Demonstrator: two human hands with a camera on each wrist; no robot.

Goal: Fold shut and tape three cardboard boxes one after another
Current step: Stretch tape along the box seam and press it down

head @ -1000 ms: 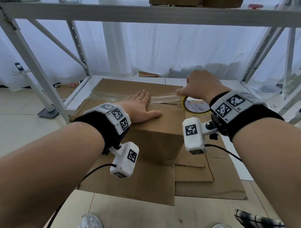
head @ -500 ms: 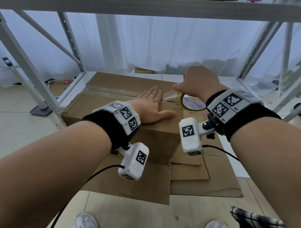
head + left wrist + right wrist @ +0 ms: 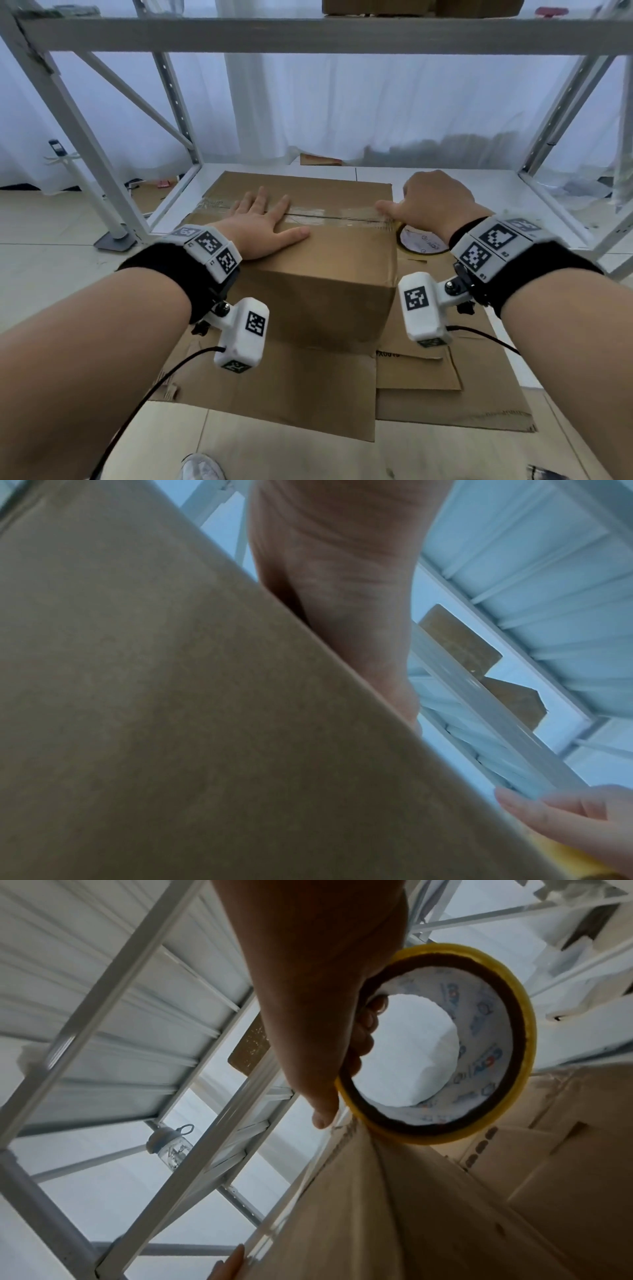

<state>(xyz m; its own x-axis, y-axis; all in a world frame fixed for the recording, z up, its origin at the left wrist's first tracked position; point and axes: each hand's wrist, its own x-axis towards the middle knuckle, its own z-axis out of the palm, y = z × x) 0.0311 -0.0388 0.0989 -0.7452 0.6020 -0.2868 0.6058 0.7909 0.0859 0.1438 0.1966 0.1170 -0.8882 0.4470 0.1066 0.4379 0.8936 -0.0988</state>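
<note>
A closed brown cardboard box (image 3: 322, 274) stands on flattened cardboard under a white rack. Clear tape (image 3: 335, 214) runs along its top seam. My left hand (image 3: 263, 222) lies flat, fingers spread, on the left part of the seam; in the left wrist view its palm (image 3: 342, 588) presses on the box top (image 3: 171, 696). My right hand (image 3: 431, 202) grips a yellow-edged tape roll (image 3: 421, 241) at the box's right top edge, thumb on the tape. The right wrist view shows its fingers hooked through the roll (image 3: 445, 1047), beside the box (image 3: 428, 1218).
White metal rack posts (image 3: 102, 164) and a shelf beam (image 3: 308, 34) frame the box. Flattened cardboard sheets (image 3: 428, 387) lie on the floor at the front and right. More boxes (image 3: 421, 7) sit on the upper shelf. White curtains hang behind.
My left hand has slid left along the seam, and more tape now lies pressed across the box top. The right hand stays with the roll at the box's right edge.
</note>
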